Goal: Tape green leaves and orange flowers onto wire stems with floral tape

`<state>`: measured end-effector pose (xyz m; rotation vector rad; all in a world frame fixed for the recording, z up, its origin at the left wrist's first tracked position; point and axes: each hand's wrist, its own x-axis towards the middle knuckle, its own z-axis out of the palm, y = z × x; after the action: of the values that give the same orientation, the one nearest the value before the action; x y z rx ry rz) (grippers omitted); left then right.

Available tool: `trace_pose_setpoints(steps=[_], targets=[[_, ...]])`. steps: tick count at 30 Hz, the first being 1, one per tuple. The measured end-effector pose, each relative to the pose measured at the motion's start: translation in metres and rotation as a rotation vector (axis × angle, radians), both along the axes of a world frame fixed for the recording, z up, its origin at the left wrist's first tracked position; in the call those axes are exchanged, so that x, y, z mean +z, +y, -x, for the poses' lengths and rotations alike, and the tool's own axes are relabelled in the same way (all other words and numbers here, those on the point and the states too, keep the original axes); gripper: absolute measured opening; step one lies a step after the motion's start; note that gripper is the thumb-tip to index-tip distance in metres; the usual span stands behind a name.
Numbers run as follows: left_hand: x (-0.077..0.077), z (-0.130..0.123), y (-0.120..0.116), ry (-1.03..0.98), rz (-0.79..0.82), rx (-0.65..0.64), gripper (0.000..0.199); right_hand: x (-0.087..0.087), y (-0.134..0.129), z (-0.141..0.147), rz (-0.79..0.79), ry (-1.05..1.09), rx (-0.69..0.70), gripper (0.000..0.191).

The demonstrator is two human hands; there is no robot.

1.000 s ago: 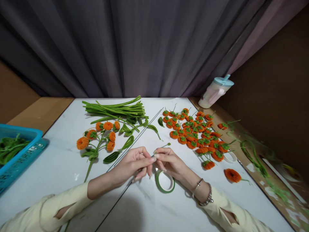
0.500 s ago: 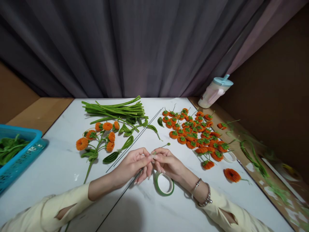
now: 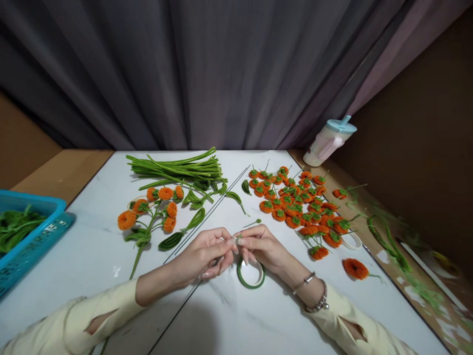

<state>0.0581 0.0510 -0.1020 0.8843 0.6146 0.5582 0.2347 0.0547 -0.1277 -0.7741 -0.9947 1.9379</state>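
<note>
My left hand [image 3: 212,254] is closed, thumb and forefinger pinched together. A thin dark wire [image 3: 175,316] runs from beneath it toward the front edge, in line with the pinch. My right hand [image 3: 264,246] is closed too, its fingertips meeting the left ones around a tiny pale-green bit [image 3: 238,238], too small to name. Under the right fingers lies a roll of green tape [image 3: 241,278]. Just beyond that hand, a small green bud on a short stem [image 3: 257,221] rests on the table.
Orange chenille flowers [image 3: 295,207] spread across the right. Green chenille stems [image 3: 177,167] lie at the back left, before a flower spray [image 3: 148,222] and loose leaves [image 3: 170,241]. A blue basket [image 3: 55,207] stands left, a lidded cup [image 3: 325,143] back right.
Both hands stay pinched together. My right hand has shifted slightly right, its fingers drawing up a little, and the small bud's stem shows more fully. My left fingers have curled in more.
</note>
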Motion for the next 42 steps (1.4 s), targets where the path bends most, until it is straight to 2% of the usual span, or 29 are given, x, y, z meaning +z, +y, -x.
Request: trace_pose_setpoints(steps=[11,17,23,25,28,32,37,42], targets=[[-0.005,0.003,0.001,-0.085,0.086,-0.026,0.025,0.001,-0.001,0.001,-0.017,-0.015,-0.001,0.018],[-0.006,0.001,0.000,-0.134,0.149,-0.087,0.025,0.000,-0.002,0.002,-0.016,0.001,0.004,0.019],[-0.001,-0.002,0.000,-0.108,0.151,-0.029,0.025,-0.004,0.001,-0.002,0.006,0.009,-0.048,0.023],[0.002,-0.002,0.000,-0.052,0.082,-0.029,0.026,-0.005,0.003,-0.005,0.016,0.021,-0.090,0.022],[0.006,-0.001,-0.003,0.136,-0.097,-0.058,0.028,-0.006,0.006,-0.010,0.031,0.046,-0.159,0.020],[0.008,0.000,-0.010,0.352,-0.280,-0.012,0.026,-0.004,0.007,-0.012,0.046,0.073,-0.198,0.022],[0.003,-0.002,-0.016,0.406,-0.419,0.064,0.030,-0.005,0.005,-0.007,0.078,0.100,-0.204,0.018],[0.000,-0.004,-0.018,0.335,-0.413,0.101,0.033,-0.005,0.002,-0.002,0.094,0.125,-0.204,0.023]])
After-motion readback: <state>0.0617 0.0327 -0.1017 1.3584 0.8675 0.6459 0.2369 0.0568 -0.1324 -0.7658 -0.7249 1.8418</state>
